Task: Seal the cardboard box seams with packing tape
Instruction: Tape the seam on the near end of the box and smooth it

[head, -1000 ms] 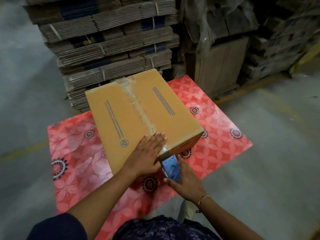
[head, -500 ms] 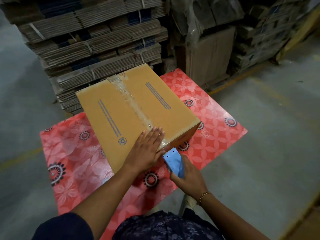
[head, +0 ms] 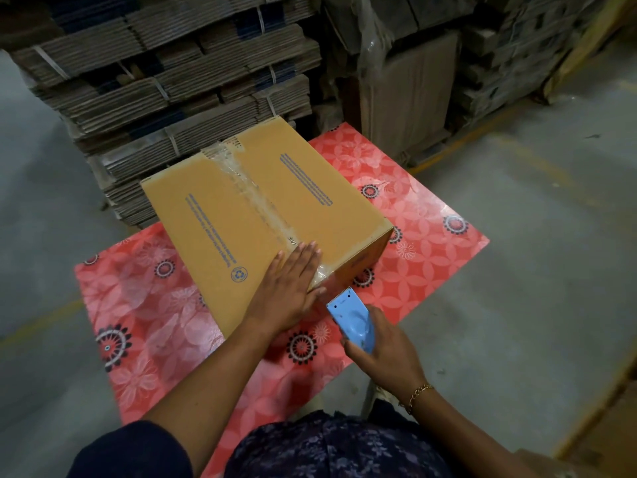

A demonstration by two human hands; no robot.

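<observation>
We have the cardboard box (head: pixel 262 215) sitting on a red flowered mat (head: pixel 427 243) spread over the floor, with stacks of flattened cartons (head: pixel 165 81) just beyond its far side. The box lies turned at an angle to us, so its middle seam runs from the far edge down toward our hands, which lets us pull tape along it in one line toward the body. A strip of clear tape (head: pixel 251 198) covers that seam from the far edge to the near right corner and folds over the edge there.

Our left hand (head: pixel 289 288) lies flat on the box top at the near end of the strip, fingers together and stretched out, palm pressing down. We judge it is there to hold the tape end against the cardboard and steady the box while the strip is cut or torn.

Our right hand (head: pixel 382 350) is closed around a blue tape cutter (head: pixel 351 319), its toothed edge pointing up toward the box's near corner, just beside it. Whether the teeth touch the tape we cannot tell. The tape roll itself is hidden under the hand.
</observation>
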